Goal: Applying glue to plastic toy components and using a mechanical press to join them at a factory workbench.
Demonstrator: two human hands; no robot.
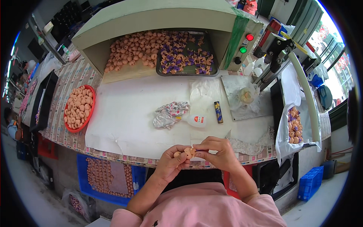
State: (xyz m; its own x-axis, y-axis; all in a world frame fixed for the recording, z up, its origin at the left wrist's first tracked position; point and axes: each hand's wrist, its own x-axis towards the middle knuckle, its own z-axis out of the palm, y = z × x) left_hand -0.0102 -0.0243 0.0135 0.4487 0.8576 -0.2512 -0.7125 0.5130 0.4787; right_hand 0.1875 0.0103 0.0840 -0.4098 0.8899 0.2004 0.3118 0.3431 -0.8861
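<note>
My left hand [173,162] and my right hand [218,152] meet over the table's front edge, both closed in a pinch. Between them is a small peach-coloured doll head [189,152], gripped by the left fingers. A bit of purple shows by the right fingertips; what they pinch is mostly hidden. Beyond the hands lie a crumpled floral cloth [171,114], a white plastic bottle [196,120] on its side and a dark blue and yellow tube [218,112]. At the left, a red bowl [92,109] holds many more round peach pieces.
Inside the open-fronted box [159,15], doll heads [134,47] are heaped beside a dark tray [189,74] of purple-bodied figures. A metal press [278,56] stands at the right, near a paper-lined bin [285,132] of dolls. A blue crate [84,176] sits below the table.
</note>
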